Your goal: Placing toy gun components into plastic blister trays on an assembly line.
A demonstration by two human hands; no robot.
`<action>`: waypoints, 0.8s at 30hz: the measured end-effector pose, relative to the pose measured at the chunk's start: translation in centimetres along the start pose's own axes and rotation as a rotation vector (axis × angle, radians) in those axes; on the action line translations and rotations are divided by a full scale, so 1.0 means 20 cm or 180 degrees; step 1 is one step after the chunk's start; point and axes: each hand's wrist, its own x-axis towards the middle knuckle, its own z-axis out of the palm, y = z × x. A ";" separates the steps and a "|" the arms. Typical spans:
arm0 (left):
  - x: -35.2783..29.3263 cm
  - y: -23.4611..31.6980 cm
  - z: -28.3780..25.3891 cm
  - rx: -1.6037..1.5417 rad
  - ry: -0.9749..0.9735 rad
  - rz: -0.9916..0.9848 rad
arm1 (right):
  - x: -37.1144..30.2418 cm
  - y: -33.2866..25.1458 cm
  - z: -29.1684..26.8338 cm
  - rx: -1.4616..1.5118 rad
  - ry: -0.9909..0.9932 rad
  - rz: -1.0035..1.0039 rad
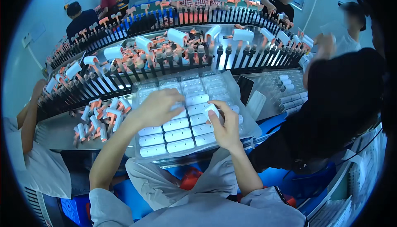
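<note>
- Left hand (161, 108): motion-blurred, hides part of clear plastic tray (192, 87) under its fingers; fingers curved, can't tell if gripping anything.
- Held casing (211, 110): pinched between thumb and fingers of right hand (227, 130), which partly cover it; underside hidden.
- Looks: white, smooth, rounded corners.
- Seated casings (180, 145): white, oblong, small dark mark each; nearer the person than both hands' fingers.
- Smartphone (245, 87): black, beyond and right of right fingers.

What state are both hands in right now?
Left hand: over the clear tray, fingers curled; cannot tell if holding anything.
Right hand: closed, holding a white casing.
</note>
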 end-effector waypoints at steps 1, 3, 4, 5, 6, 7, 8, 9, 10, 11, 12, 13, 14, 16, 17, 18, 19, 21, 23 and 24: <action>-0.01 0.02 0.04 0.0081 -0.0175 0.0089 | -0.02 0.00 -0.01 -0.0029 -0.0021 0.0020; 0.00 0.03 0.08 0.0082 -0.0090 0.0149 | -0.02 0.00 0.00 0.0245 0.0015 0.0067; 0.02 0.03 0.11 0.0099 0.0144 0.0099 | -0.02 0.01 0.00 0.0221 0.0029 0.0063; 0.03 0.02 0.13 0.0122 0.0387 0.0040 | -0.02 0.02 0.00 0.0243 -0.0018 0.0017; 0.06 0.00 0.16 0.0120 0.0405 0.0058 | -0.01 0.02 0.01 0.0265 -0.0064 -0.0030; 0.09 -0.02 0.18 0.0096 0.0319 0.0032 | -0.02 0.01 0.01 0.0247 -0.0056 -0.0046; 0.12 -0.02 0.20 0.0062 0.0230 0.0019 | -0.02 0.01 0.02 0.0287 -0.0001 0.0008; 0.15 -0.02 0.23 0.0052 0.0243 0.0051 | -0.03 0.01 0.01 0.0330 0.0054 0.0061; 0.18 -0.01 0.25 -0.0030 0.0272 -0.0078 | -0.03 0.02 0.01 0.0283 0.0070 -0.0019; 0.20 0.00 0.26 -0.0096 0.0289 -0.0209 | -0.03 0.03 0.01 0.0275 0.0098 -0.0030; 0.21 0.01 0.27 -0.0089 0.0285 -0.0181 | -0.03 0.03 0.02 0.0325 0.0136 -0.0019; 0.21 0.03 0.28 -0.0081 0.0438 -0.0200 | -0.03 0.03 0.02 0.0377 0.0174 -0.0006; 0.22 0.04 0.28 -0.0081 0.0585 -0.0209 | -0.03 0.03 0.01 0.0368 0.0210 -0.0009; 0.24 0.04 0.27 -0.0306 0.0708 -0.0155 | -0.03 0.04 0.00 0.0590 0.0221 -0.0023; 0.25 0.03 0.26 -0.0533 0.0849 -0.0140 | -0.03 0.04 0.00 0.0581 0.0241 -0.0029; 0.28 0.02 0.26 -0.0537 0.0846 -0.0118 | -0.03 0.04 0.00 0.0613 0.0231 -0.0030; 0.32 0.00 0.26 -0.1065 0.0943 -0.0127 | -0.03 0.05 0.00 0.0642 0.0220 -0.0031; 0.41 0.01 0.19 -0.1743 0.0701 -0.0438 | -0.03 0.05 0.00 0.0617 0.0252 -0.0027; 0.53 -0.06 0.23 -0.1872 0.0921 -0.0454 | -0.04 0.05 0.00 0.0578 0.0278 -0.0018; 0.58 -0.08 0.25 -0.2153 0.1002 -0.0463 | -0.04 0.04 0.00 0.0548 0.0231 0.0015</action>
